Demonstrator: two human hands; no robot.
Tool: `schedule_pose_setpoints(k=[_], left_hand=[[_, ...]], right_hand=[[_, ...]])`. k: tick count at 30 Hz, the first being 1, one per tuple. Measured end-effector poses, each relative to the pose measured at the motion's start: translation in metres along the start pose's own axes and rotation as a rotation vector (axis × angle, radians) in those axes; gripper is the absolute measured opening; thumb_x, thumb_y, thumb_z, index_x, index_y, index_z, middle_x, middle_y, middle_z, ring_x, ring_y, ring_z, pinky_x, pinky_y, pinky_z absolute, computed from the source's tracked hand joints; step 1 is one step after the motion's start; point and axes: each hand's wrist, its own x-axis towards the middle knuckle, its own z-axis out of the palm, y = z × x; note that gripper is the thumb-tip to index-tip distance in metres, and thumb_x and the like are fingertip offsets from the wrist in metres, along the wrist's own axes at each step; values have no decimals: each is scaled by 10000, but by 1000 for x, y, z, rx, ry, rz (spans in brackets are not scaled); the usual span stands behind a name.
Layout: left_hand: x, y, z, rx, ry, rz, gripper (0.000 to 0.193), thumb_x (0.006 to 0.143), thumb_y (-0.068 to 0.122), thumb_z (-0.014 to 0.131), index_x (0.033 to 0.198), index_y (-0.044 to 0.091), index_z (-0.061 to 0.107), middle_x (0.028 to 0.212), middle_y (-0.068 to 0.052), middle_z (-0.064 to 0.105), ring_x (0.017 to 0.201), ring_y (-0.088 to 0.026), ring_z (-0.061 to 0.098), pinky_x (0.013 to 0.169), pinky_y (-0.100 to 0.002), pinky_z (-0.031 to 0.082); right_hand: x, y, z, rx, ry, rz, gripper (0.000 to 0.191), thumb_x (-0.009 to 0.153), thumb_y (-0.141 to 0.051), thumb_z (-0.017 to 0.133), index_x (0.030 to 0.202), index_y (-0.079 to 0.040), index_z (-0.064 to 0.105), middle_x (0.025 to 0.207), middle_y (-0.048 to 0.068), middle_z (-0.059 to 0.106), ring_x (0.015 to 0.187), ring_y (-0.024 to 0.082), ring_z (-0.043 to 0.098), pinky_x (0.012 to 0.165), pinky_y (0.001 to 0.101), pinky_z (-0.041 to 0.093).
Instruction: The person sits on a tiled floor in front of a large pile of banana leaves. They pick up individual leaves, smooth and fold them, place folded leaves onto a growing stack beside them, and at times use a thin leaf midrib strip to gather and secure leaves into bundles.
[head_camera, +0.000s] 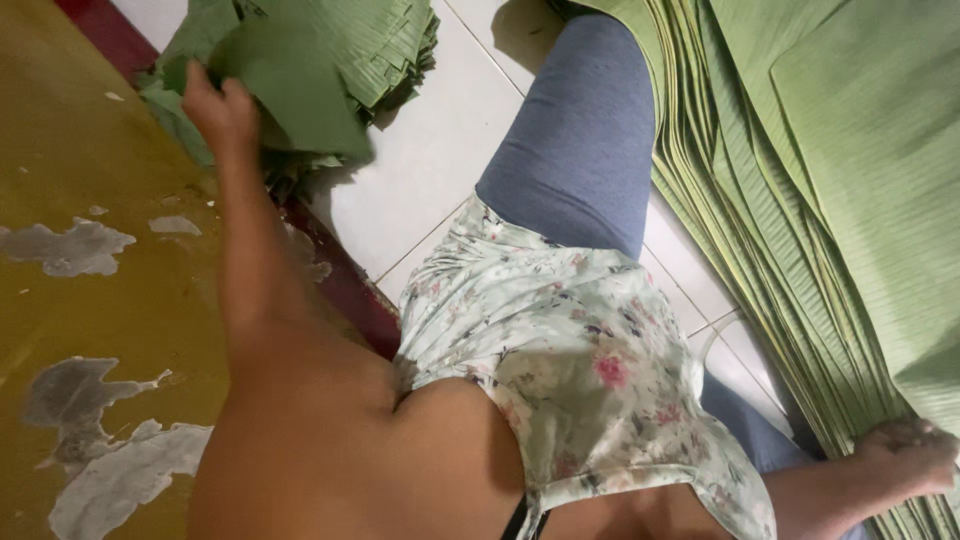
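The left hand's fingers (200, 85) were curled over the edge of a green leaf sheet (300, 85), pinching it, so the sheet bent up where they held it. That sheet lay on top of a small pile of cut leaves (385, 45) on the white tile floor (430, 160), next to a worn yellow wall (90, 300). The left hand (222, 108) reached far out to get there. The right hand (905, 455) lay flat, fingers spread a little, pressing on the big stack of long leaves (830, 190), maybe to lean on. A knee in blue leggings (585, 130) sat between both piles.
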Motion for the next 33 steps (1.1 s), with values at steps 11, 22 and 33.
schedule_pose_setpoints(k=[11,22,33], left_hand=[[7,25,-15,1036,106,16,869,834,26,681,1613,54,298,1512,-316,395,1338,-514,402,1043,-649,347],[-260,348,310,-35,-732,1544,543,972,170,667,1501,62,610,1533,-195,475,1438,-404,421,1237,-590,353],[-430,406,423,-75,-1126,2105,393,860,336,734,1208,160,693,1343,-124,557,1230,-336,465,918,-515,434]], right_hand=[[-22,-14,-26,264,187,39,89,1057,-52,501,986,-1,517,884,88,568,693,169,560,603,310,480],[3,31,-38,1527,58,674,286,1074,-39,564,828,-106,435,687,-5,450,587,133,467,506,273,373],[-41,18,-63,1266,39,574,359,1234,-359,623,1007,-82,601,778,-25,417,682,108,409,570,259,383]])
